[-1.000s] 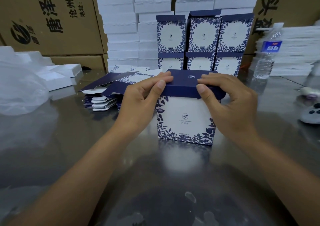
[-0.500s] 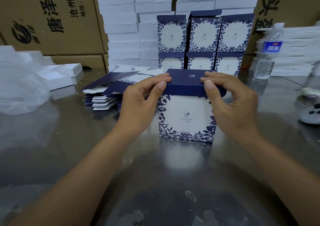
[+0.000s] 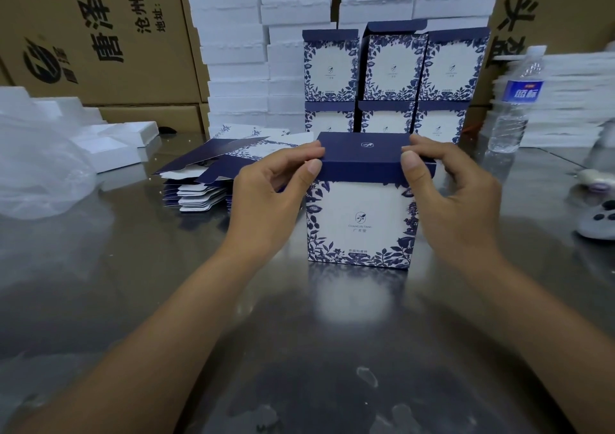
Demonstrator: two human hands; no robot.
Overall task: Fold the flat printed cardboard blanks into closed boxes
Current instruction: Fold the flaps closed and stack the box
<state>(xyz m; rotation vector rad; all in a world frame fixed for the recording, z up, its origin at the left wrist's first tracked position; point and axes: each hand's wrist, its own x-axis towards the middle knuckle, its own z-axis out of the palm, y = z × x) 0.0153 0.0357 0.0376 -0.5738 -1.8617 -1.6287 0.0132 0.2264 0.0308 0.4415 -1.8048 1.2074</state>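
Observation:
A white box with blue leaf print point(image 3: 361, 223) stands upright on the steel table point(image 3: 299, 333) in front of me. Its navy lid point(image 3: 364, 154) lies folded over the top. My left hand point(image 3: 266, 200) pinches the lid's left front corner, thumb on the front flap. My right hand point(image 3: 456, 200) pinches the right front corner the same way. A fanned pile of flat printed blanks point(image 3: 213, 174) lies to the left, behind my left hand. Several finished boxes point(image 3: 392, 77) are stacked in two rows behind.
White foam trays point(image 3: 233, 50) are stacked high at the back, with brown cartons point(image 3: 93, 34) to the left. A plastic bag point(image 3: 36, 174) sits far left. A water bottle point(image 3: 514, 107) stands at the right, and a small white device point(image 3: 599, 220) lies at the right edge.
The lid has come down closer onto the box top, and my thumbs have slid along its front flap. The box stays in place.

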